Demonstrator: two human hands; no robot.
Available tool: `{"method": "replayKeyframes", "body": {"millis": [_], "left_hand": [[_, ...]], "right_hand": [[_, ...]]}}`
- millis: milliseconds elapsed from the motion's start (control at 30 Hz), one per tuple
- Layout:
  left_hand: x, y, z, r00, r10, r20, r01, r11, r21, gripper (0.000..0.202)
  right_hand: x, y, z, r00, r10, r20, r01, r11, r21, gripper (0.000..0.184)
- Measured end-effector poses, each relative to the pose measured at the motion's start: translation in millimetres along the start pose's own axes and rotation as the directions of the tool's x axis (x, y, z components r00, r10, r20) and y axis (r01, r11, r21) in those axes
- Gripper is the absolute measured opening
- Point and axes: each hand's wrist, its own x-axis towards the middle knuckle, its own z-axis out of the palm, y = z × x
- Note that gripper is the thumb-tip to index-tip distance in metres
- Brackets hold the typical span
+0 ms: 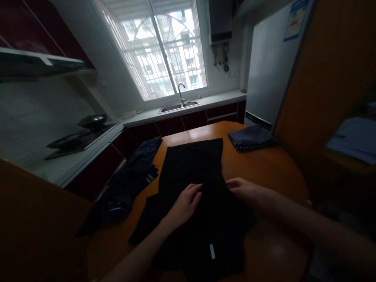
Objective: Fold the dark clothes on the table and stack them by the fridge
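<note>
left hand (188, 199) half-curled; right hand (239, 187) pointing inward

Home kitchen: sink (179, 106), wok (93, 122), range hood (41, 64), fridge (268, 62).

hands 2 (185, 203) | black garment 1 (192, 164), under fingers (191, 190) | clothing pile 1 (126, 184), left of fingers | folded stack 1 (251, 137), beyond right fingers | faucet 1 (182, 100), farther

Whether the right hand (239, 187) pinches the right side of the black garment (190, 166) cannot be told, and print on its near white label (212, 252) is too small to read. The near edge cuts off the left forearm (143, 248); the right edge crops the right forearm (311, 221) and a blurred, pale stack (354, 137).
</note>
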Motion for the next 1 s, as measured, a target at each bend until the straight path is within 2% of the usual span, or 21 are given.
{"method": "replayKeyframes", "body": {"millis": [67,133,200,267,333,367,433,500,600,667,767,867,933,1000], "left_hand": [[20.4,14.0,18.2,0.996,-0.085,-0.001,0.084,0.982,-0.17,0.049],[37.8,11.8,30.3,0.987,-0.162,-0.014,0.153,0.956,-0.251,0.059],[48.8,-0.9,36.8,0.978,-0.207,-0.026,0.189,0.93,-0.316,0.064],[52.0,-15.6,39.6,0.966,-0.257,-0.022,0.22,0.868,-0.446,0.062],[49.4,-26.1,40.5,0.949,-0.316,0.015,0.257,0.741,-0.62,0.057],[47.0,-29.1,40.6,0.94,-0.339,0.038,0.268,0.663,-0.7,0.057],[42.2,-31.3,40.4,0.926,-0.368,0.082,0.276,0.513,-0.813,0.057],[38.9,-31.1,39.9,0.919,-0.38,0.106,0.269,0.409,-0.872,0.054],[36.8,-31.3,39.7,0.911,-0.387,0.139,0.276,0.325,-0.904,0.048],[36.2,-32.6,40.2,0.913,-0.379,0.153,0.279,0.306,-0.91,0.048],[35.5,-33.4,40.7,0.94,-0.309,0.145,0.246,0.317,-0.916,0.052],[34.9,-31.2,40.0,0.963,-0.243,0.12,0.206,0.367,-0.907,0.054],[34.5,-28.6,39.7,0.968,-0.228,0.107,0.192,0.395,-0.898,0.054],[34.1,-26.2,40.2,0.97,-0.223,0.096,0.183,0.414,-0.892,0.053]], "right_hand": [[-8.6,-4.1,24.9,0.984,-0.172,0.052,0.172,0.985,0.003,0.04],[-10.5,-4.9,47.3,0.968,-0.224,0.112,0.233,0.97,-0.07,0.041],[-5.9,-1.5,61.8,0.978,-0.199,0.061,0.203,0.975,-0.087,0.034],[3.3,3.2,67.0,0.988,-0.114,-0.103,0.115,0.993,0.008,0.025],[13.1,5.4,65.6,0.959,0.011,-0.284,0.033,0.988,0.152,0.021],[17.3,4.9,64.0,0.94,0.067,-0.336,0.004,0.979,0.205,0.022],[23.4,1.1,62.0,0.928,0.118,-0.353,-0.03,0.968,0.248,0.026],[27.8,-3.3,63.2,0.949,0.121,-0.29,-0.043,0.965,0.26,0.029],[35.0,-4.1,69.0,0.972,0.114,-0.207,-0.057,0.964,0.261,0.031],[40.2,-1.2,70.3,0.966,0.074,-0.247,-0.029,0.983,0.181,0.025],[41.1,-1.2,59.5,0.936,-0.08,-0.343,0.065,0.996,-0.054,0.019],[23.8,-15.4,26.0,0.867,-0.202,-0.455,0.113,0.97,-0.216,0.017],[2.2,-29.9,-7.3,0.778,-0.246,-0.578,0.101,0.957,-0.272,0.018],[-22.3,-40.2,-43.0,0.659,-0.292,-0.693,0.058,0.938,-0.34,0.022]]}}
